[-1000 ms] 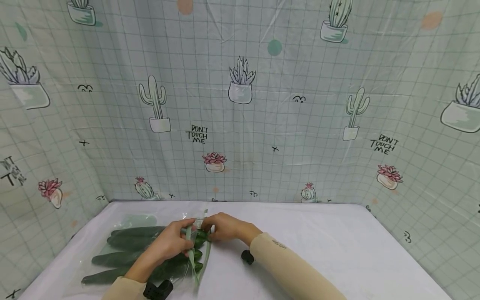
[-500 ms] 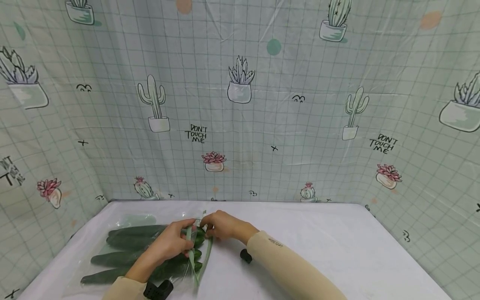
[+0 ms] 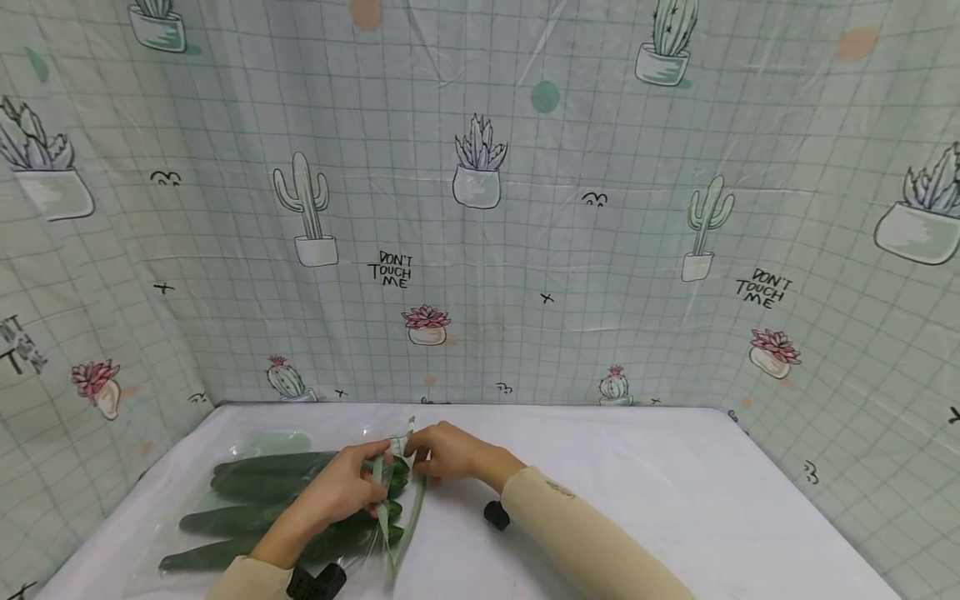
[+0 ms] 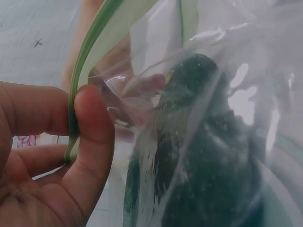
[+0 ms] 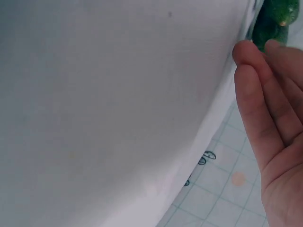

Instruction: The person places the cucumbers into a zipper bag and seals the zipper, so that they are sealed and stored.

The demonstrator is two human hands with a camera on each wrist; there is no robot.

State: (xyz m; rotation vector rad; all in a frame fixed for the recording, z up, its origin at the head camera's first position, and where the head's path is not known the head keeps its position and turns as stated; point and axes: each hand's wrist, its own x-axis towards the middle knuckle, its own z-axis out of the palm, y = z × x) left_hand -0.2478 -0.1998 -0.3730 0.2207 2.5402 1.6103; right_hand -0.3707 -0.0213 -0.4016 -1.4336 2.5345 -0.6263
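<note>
A clear zip bag (image 3: 273,442) with green strips along its mouth lies flat on the left half of the table. Several dark green cucumbers (image 3: 228,521) are inside, their ends toward the mouth on the right. My left hand (image 3: 348,483) pinches one green strip (image 4: 94,38) between thumb and fingers, lifting that side of the mouth. At the far corner of the mouth, my right hand (image 3: 450,450) pinches the other edge with its fingertips. In the right wrist view those fingertips (image 5: 246,52) meet at the bag's edge, beside a cucumber end (image 5: 283,12).
A white cloth covers the table (image 3: 637,500). Behind it hangs a grid-patterned curtain (image 3: 480,250) printed with cacti, which wraps round both sides. Black wrist devices (image 3: 318,581) sit at both cuffs.
Both hands keep almost the same place and hold. The lower strip of the bag's mouth bows slightly farther right, away from the cucumber ends.
</note>
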